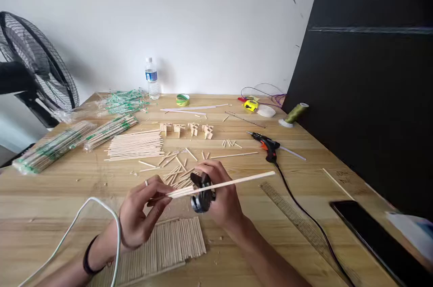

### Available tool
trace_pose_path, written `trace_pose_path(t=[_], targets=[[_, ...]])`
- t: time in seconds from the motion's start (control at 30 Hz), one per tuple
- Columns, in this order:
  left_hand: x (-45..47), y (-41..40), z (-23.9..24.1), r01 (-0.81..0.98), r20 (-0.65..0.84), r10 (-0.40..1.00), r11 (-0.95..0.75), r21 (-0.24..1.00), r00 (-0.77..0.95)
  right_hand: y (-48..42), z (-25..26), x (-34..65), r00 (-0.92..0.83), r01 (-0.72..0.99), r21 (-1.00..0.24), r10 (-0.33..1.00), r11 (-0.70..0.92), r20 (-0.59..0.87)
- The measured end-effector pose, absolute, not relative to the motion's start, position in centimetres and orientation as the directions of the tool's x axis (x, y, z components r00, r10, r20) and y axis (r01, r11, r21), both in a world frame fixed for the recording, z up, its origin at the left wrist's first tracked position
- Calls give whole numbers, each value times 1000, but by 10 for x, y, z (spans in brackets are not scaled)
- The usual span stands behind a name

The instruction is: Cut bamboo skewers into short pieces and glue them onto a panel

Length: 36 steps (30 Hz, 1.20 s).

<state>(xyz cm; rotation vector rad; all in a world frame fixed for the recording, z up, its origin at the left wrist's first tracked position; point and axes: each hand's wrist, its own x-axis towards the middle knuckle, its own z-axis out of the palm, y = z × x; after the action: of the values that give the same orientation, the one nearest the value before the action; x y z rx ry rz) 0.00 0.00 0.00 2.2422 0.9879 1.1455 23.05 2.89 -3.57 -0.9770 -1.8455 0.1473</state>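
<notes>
My left hand (144,212) pinches the near end of a long pale wooden stick (233,182) that points right over the table. My right hand (221,197) is closed round a black cutting tool (202,193) whose jaws sit on the stick near my left fingertips. Just below both hands lies a flat mat of short sticks glued side by side (176,244). Loose cut stick pieces (177,170) are scattered just beyond my hands.
A wooden table (84,179) holds a pile of bare sticks (135,145), wrapped stick bundles (54,147), small stick assemblies (186,128), a glue gun (269,146) with black cord, a ruler (291,210), a phone (375,237), thread spool (296,113), water bottle (151,77). A fan (34,66) stands left. A white cable (101,215) loops near my left wrist.
</notes>
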Motion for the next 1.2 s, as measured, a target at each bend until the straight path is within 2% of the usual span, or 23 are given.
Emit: trace_pose_path(t=[0.23, 0.57, 1.0, 1.2], targets=[[-1, -7, 2, 373, 469, 759, -639, 673, 452, 27, -37, 226, -179, 581, -470, 668, 665, 723], [5, -9, 5, 340, 495, 770, -628, 700, 403, 27, -33, 225, -117, 621, -472, 670, 626, 734], [6, -15, 6, 349, 476, 786, -608, 713, 395, 25, -31, 221, -91, 712, -385, 621, 587, 779], [5, -14, 2, 382, 457, 803, -588, 713, 383, 27, -33, 224, -142, 739, -338, 625, 583, 767]])
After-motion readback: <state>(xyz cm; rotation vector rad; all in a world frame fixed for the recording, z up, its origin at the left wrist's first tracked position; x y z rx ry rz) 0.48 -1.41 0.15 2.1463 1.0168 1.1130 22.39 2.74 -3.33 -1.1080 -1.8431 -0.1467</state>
